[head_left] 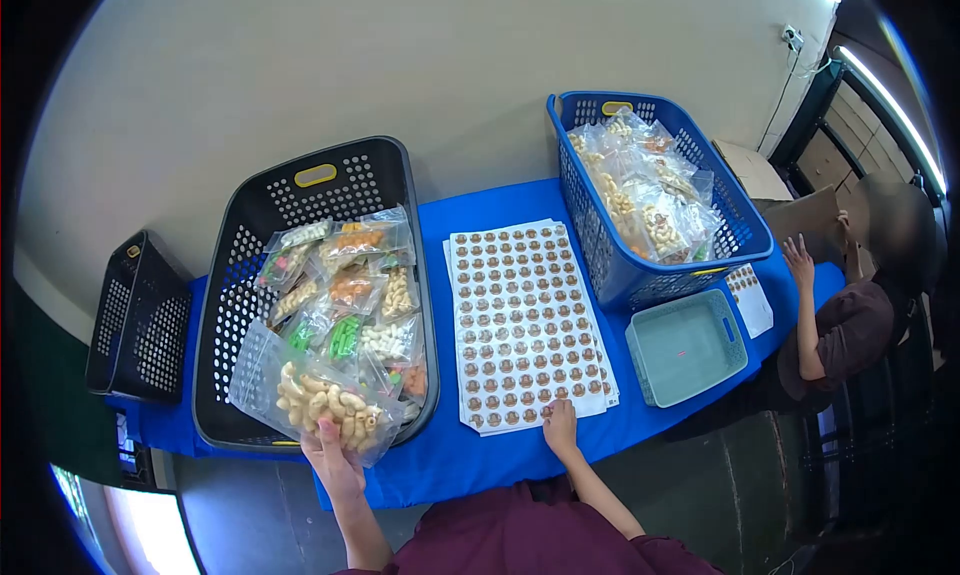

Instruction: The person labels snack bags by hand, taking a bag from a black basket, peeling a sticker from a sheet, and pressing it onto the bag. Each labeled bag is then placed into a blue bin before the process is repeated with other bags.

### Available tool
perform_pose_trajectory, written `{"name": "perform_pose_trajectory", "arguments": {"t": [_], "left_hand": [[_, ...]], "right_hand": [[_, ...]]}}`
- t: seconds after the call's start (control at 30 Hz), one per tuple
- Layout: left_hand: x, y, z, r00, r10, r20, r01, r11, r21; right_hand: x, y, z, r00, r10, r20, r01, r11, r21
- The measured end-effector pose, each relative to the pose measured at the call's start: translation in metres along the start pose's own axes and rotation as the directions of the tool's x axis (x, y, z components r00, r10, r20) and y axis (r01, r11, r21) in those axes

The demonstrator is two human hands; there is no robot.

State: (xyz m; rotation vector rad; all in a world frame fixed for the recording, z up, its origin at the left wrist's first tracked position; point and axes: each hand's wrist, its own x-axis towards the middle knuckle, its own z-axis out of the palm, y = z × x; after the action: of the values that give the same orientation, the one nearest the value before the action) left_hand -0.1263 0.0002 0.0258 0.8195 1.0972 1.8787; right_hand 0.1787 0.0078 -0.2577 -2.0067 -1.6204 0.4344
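Note:
My left hand [333, 460] grips a clear bag of pale puffed snacks [315, 395] at the front rim of the black basket [232, 275], which holds several more snack bags. My right hand [560, 425] rests with its fingertips on the near right corner of a sticker sheet [525, 320] covered in rows of round brown stickers. The sheet lies flat on the blue table cover [480, 210] between the two baskets.
A blue basket [735, 200] full of snack bags stands at the right. A small empty teal tray [687, 347] sits in front of it, with a small sticker sheet [750, 295] beside it. Another person's hand [800, 260] reaches the table's right end. A black crate [140, 315] stands far left.

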Motion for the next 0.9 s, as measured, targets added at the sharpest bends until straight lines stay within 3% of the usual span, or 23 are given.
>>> {"name": "perform_pose_trajectory", "arguments": {"t": [0.13, 0.47, 0.63, 0.73, 0.8, 0.83, 0.9], "left_hand": [[0.000, 0.001, 0.002, 1.000, -0.005, -0.004, 0.005, 1.000, -0.011], [-0.004, 0.003, 0.013, 0.994, 0.029, -0.109, -0.029, 1.000, 0.007], [-0.006, 0.004, 0.033, 0.949, 0.103, -0.296, -0.086, 0.994, 0.070], [-0.005, -0.001, 0.026, 0.953, 0.133, -0.272, -0.115, 0.990, 0.081], [-0.011, 0.001, 0.036, 0.928, 0.124, -0.352, -0.100, 0.991, 0.088], [-0.015, 0.002, 0.043, 0.915, 0.117, -0.387, -0.095, 0.993, 0.075], [-0.025, 0.003, 0.071, 0.874, 0.127, -0.468, -0.138, 0.990, 0.012]], "right_hand": [[0.004, 0.014, 0.000, 0.993, -0.071, 0.099, 0.061, 0.993, 0.096], [0.000, 0.010, -0.031, 0.965, -0.259, 0.037, 0.242, 0.938, 0.248], [0.009, 0.019, -0.025, 0.954, -0.297, 0.043, 0.281, 0.934, 0.222], [0.016, 0.031, -0.021, 0.967, -0.237, 0.090, 0.219, 0.959, 0.178], [0.021, 0.044, -0.019, 0.981, 0.010, 0.195, -0.089, 0.912, 0.401], [0.023, 0.051, -0.019, 0.956, 0.123, 0.268, -0.244, 0.838, 0.489], [0.035, 0.066, -0.025, 0.875, 0.224, 0.429, -0.482, 0.481, 0.732]]}}
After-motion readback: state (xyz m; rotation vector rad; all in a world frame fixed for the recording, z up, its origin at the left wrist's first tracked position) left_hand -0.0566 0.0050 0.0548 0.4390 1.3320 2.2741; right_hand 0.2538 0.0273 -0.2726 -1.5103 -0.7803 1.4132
